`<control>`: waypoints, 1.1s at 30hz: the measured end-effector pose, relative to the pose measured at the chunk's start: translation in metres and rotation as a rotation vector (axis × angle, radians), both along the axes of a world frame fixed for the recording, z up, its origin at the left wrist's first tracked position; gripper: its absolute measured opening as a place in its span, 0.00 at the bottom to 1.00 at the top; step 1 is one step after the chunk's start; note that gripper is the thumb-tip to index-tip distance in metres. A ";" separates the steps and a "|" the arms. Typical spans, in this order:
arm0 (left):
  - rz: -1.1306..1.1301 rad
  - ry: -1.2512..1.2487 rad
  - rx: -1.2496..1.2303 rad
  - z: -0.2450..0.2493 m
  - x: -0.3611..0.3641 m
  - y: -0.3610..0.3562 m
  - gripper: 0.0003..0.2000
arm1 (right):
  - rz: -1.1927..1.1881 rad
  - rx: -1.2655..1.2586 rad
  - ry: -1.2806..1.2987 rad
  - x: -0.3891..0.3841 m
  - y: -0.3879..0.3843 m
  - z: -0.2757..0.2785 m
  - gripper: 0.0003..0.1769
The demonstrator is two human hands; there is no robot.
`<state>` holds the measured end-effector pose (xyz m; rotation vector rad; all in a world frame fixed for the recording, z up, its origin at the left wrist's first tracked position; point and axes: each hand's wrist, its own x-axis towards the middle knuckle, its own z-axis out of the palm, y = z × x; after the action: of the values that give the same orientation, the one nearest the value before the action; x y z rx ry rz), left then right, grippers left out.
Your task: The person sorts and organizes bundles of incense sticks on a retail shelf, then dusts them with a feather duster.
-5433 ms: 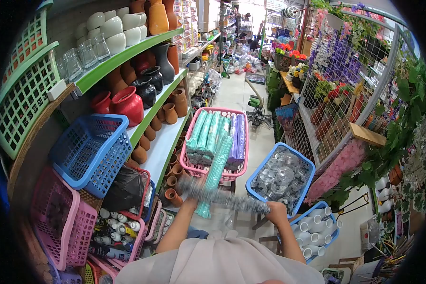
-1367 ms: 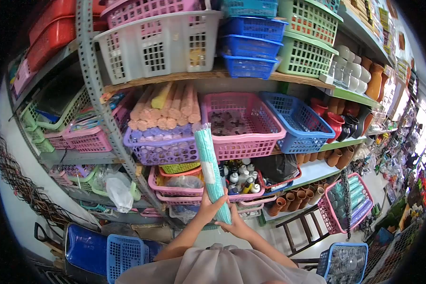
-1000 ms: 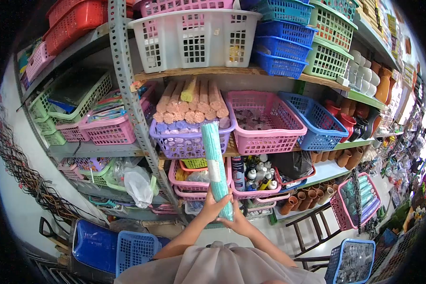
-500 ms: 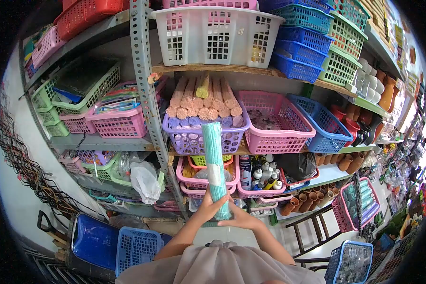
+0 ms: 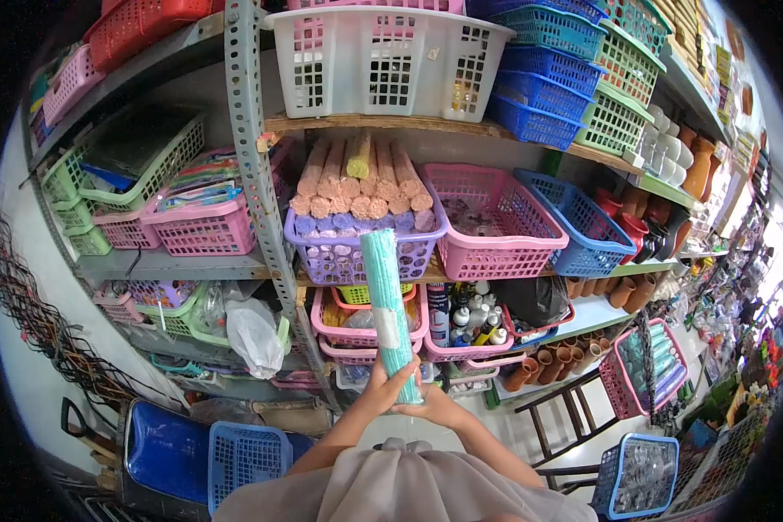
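A long turquoise roll, which looks like crepe paper (image 5: 380,278) with a white label round its middle, stands nearly upright in front of me, its top tilted slightly left. My left hand (image 5: 386,388) is closed round its lower part. My right hand (image 5: 432,409) is at the bottom end from the right, with its fingers against the roll. Behind the roll's top is a purple basket (image 5: 322,261) on the shelf, stacked with peach rolls (image 5: 370,207), purple rolls below them and a yellow roll (image 5: 359,161) on top.
A pink basket (image 5: 496,252) and a blue basket (image 5: 596,252) stand right of the purple one. A metal shelf post (image 5: 257,165) rises at the left. Low on the right are a pink basket of turquoise and purple rolls (image 5: 622,396) and a dark ladder (image 5: 539,435). A blue chair (image 5: 165,444) is lower left.
The view has shifted slightly, so the shelves sit a little further left. My right hand has closed in on the roll's bottom end; the left keeps its hold.
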<state>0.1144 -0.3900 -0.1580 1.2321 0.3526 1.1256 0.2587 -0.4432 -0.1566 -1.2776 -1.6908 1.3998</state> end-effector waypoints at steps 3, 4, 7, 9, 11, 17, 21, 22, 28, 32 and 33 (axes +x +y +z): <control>0.022 -0.042 0.049 0.002 0.000 0.002 0.12 | 0.004 -0.022 0.070 0.000 0.002 -0.002 0.20; 0.029 -0.034 0.059 0.003 -0.001 0.002 0.12 | 0.008 -0.005 0.068 -0.001 0.002 -0.003 0.20; 0.039 -0.016 0.084 0.004 -0.007 0.004 0.13 | 0.017 0.040 0.078 -0.007 0.002 -0.003 0.19; 0.046 -0.007 0.098 0.004 -0.011 0.003 0.13 | 0.025 0.068 0.089 -0.012 0.003 -0.005 0.19; 0.059 -0.002 0.051 0.005 -0.014 0.001 0.13 | -0.014 0.123 -0.027 -0.016 0.004 -0.012 0.19; 0.066 -0.048 0.021 0.002 -0.020 0.001 0.14 | -0.005 0.194 0.032 -0.024 0.004 -0.025 0.18; 0.075 -0.052 0.015 0.013 -0.024 0.001 0.14 | 0.036 0.187 -0.003 -0.025 0.007 -0.010 0.22; 0.065 -0.041 0.029 0.014 -0.026 0.002 0.13 | 0.074 0.188 0.001 -0.022 0.008 -0.004 0.26; -0.045 -0.040 0.094 0.016 -0.036 0.006 0.12 | 0.156 0.243 0.187 -0.016 0.017 -0.012 0.34; -0.007 0.022 0.117 0.002 -0.042 0.008 0.13 | 0.238 -0.153 0.257 -0.031 0.011 -0.012 0.22; -0.002 0.016 0.123 0.000 -0.041 0.007 0.13 | 0.205 -0.141 0.230 -0.032 0.010 -0.010 0.17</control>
<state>0.0731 -0.3835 -0.1577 1.3494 0.2978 1.1502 0.2266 -0.4333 -0.1663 -0.9911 -1.6239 1.7418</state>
